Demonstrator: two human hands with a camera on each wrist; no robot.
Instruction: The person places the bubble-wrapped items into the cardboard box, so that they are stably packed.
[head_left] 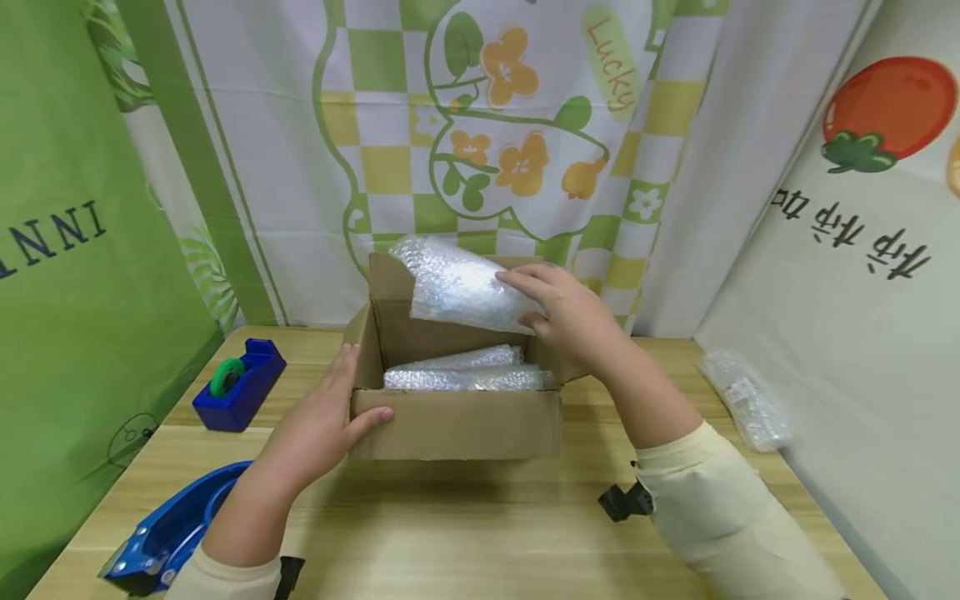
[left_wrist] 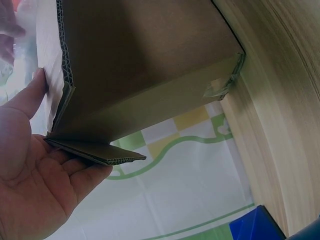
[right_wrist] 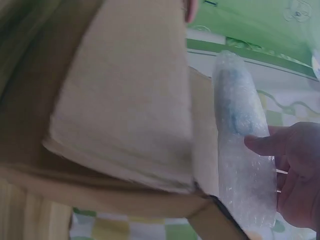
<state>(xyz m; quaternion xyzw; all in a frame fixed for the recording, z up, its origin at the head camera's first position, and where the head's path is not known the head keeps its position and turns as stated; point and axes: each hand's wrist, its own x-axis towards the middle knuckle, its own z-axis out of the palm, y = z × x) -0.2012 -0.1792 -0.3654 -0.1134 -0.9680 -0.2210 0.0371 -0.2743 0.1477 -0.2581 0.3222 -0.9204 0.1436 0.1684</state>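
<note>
An open cardboard box [head_left: 457, 427] stands on the table, its flaps spread. My left hand [head_left: 318, 425] holds the box's left front corner, thumb over the front edge. In the left wrist view, the fingers of that hand [left_wrist: 47, 175] lie under a side flap [left_wrist: 97, 151]. Above the box's back part, my right hand [head_left: 573, 315] grips a bubble-wrapped package [head_left: 468, 287], tilted. The right wrist view shows its thumb lying across the clear wrap [right_wrist: 240, 170]; what is inside is hard to make out. More bubble-wrapped packages [head_left: 468, 380] lie inside the box.
To the left stands a blue tape dispenser [head_left: 251, 390] with a green tape roll [head_left: 225, 377]. A blue tool [head_left: 161, 533], partly behind the left forearm, lies nearer. Another bubble-wrapped package [head_left: 744, 402] rests at the table's right edge. A printed curtain [head_left: 390, 167] hangs behind.
</note>
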